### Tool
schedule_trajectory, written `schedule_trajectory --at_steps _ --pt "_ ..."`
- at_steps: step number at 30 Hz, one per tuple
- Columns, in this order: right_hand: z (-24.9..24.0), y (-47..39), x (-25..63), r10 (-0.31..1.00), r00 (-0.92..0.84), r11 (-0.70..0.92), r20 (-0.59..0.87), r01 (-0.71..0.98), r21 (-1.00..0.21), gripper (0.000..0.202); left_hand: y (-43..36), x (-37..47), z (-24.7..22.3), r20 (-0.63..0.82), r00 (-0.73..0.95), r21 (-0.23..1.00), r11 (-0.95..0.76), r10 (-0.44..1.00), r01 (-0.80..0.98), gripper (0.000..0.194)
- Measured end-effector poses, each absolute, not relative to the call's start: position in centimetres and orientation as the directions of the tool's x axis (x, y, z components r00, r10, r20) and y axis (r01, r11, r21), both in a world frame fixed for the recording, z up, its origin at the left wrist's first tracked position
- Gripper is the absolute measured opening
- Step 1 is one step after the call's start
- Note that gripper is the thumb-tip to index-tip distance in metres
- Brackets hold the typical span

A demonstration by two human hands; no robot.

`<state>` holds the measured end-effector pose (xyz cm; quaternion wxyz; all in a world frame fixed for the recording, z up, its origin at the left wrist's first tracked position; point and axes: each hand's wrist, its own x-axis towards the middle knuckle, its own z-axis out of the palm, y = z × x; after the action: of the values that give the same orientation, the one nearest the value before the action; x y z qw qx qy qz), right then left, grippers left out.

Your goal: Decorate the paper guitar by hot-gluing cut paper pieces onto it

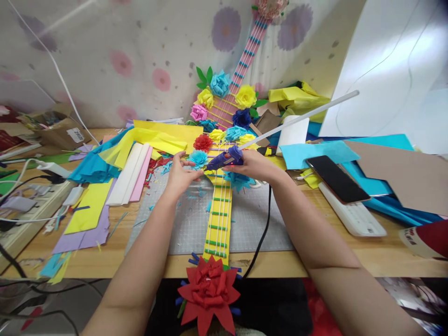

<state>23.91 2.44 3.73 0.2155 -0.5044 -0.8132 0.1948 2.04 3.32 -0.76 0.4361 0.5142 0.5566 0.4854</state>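
Observation:
A yellow paper guitar [220,210] lies across the grey cutting mat, with white strings and green frets along its neck. A red paper flower [209,291] covers its near end. My right hand [257,164] is wrapped round a blue glue gun [226,159], with a long whitish glue stick [304,114] sticking out behind. Its nozzle points left, close to a light blue paper flower [198,159]. At that flower's left edge, the thumb and fingers of my left hand [180,175] pinch it. More flowers, among them a red one [203,142], sit on the guitar's body.
Behind stands a pink paper guitar [241,74] with flowers. Crepe paper [101,158] and paper rolls [129,175] lie left, near a power strip [38,210]. To the right are a phone [338,178], a white device [352,212], cardboard [402,172] and a paper cup [425,239]. A black cord [264,238] hangs over the table edge.

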Motion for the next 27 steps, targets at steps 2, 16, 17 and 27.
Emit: schedule_trajectory --at_steps 2,16,17,27 --pt "3.7 2.4 23.9 0.904 -0.398 0.416 0.156 0.731 -0.541 0.035 3.2 2.0 -0.7 0.018 -0.085 0.989 -0.006 0.996 0.145 0.079" --pt "3.9 2.4 23.9 0.908 -0.386 0.407 0.160 0.731 -0.548 0.036 3.3 2.0 -0.9 0.034 0.004 0.993 -0.034 0.999 0.111 0.078" --pt "3.9 2.3 23.9 0.909 -0.385 0.407 0.162 0.728 -0.552 0.036 3.3 2.0 -0.9 0.046 0.031 0.994 -0.048 0.998 0.093 0.078" --pt "4.4 3.0 27.3 0.926 -0.190 0.371 0.326 0.612 -0.699 0.044 3.4 1.3 -0.3 0.019 0.019 1.000 -0.019 1.000 0.004 0.080"
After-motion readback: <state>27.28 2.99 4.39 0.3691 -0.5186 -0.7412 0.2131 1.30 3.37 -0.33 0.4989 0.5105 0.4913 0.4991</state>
